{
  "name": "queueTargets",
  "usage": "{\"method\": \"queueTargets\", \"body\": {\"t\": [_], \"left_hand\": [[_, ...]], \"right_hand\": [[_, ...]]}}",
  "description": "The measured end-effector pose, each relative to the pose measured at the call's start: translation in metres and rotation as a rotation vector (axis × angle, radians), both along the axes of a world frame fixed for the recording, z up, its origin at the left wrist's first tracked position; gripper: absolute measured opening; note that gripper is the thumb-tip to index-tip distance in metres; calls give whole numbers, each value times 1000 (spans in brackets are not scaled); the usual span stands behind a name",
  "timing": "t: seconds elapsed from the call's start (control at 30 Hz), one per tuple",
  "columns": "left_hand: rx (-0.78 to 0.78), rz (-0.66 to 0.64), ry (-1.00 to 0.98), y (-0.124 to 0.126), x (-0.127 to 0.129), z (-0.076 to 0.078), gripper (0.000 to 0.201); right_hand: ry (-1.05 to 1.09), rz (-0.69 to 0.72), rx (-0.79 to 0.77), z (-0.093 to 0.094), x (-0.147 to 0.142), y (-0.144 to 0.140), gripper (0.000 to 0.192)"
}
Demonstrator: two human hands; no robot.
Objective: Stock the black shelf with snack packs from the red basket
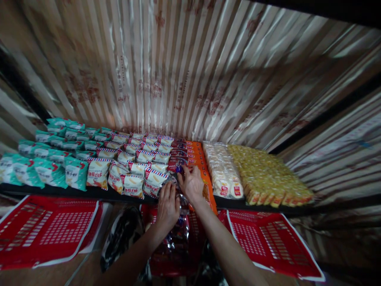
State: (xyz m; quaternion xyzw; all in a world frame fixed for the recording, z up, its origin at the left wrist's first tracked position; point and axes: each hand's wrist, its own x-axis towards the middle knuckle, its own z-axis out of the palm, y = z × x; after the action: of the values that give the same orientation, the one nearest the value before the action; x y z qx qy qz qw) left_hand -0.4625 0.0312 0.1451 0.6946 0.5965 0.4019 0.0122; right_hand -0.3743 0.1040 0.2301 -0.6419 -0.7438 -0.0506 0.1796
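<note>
On the black shelf (113, 195), a row of dark red-brown packets (178, 153) runs back between white snack bags and flat orange packs. My right hand (192, 182) reaches to the front of this row, its fingers closed on a small dark purple packet (179, 169). Beside it, lower and to the left, my left hand (168, 204) is bent with its fingers together at a shiny wrapper; what they grip is hidden. Below both hands hangs or lies a clear shiny plastic bag (178, 234) with dark contents. White snack bags (154, 180) with striped tops stand just left of my hands.
Teal snack bags (49, 172) fill the shelf's left end. Orange packs (198, 159), white wrapped packs (222, 171) and yellow packs (268, 174) line the right. Red baskets stand below at left (50, 226) and right (268, 242). Striped plastic sheeting (166, 71) covers the back.
</note>
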Motion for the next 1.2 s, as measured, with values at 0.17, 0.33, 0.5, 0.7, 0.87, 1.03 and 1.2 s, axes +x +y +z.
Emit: {"method": "queueTargets", "body": {"t": [0.17, 0.33, 0.5, 0.7, 0.87, 1.03, 1.2], "left_hand": [[44, 55, 9, 2, 4, 2, 38], [32, 74, -24, 3, 7, 3, 35], [21, 50, -18, 6, 6, 4, 33], [61, 42, -20, 8, 4, 3, 31], [53, 17, -30, 8, 4, 2, 34], [58, -24, -53, 1, 0, 10, 39], [135, -278, -73, -33, -6, 6, 31]], "right_hand": [[-1, 230, 79, -4, -2, 16, 36], [-12, 266, -45, -12, -3, 33, 40], [8, 260, -66, -21, 0, 35, 41], [50, 276, -27, -25, 1, 35, 39], [174, 309, 91, -29, 5, 30, 40], [422, 312, 266, -28, 22, -2, 32], [639, 217, 213, -47, 54, -66, 26]]}}
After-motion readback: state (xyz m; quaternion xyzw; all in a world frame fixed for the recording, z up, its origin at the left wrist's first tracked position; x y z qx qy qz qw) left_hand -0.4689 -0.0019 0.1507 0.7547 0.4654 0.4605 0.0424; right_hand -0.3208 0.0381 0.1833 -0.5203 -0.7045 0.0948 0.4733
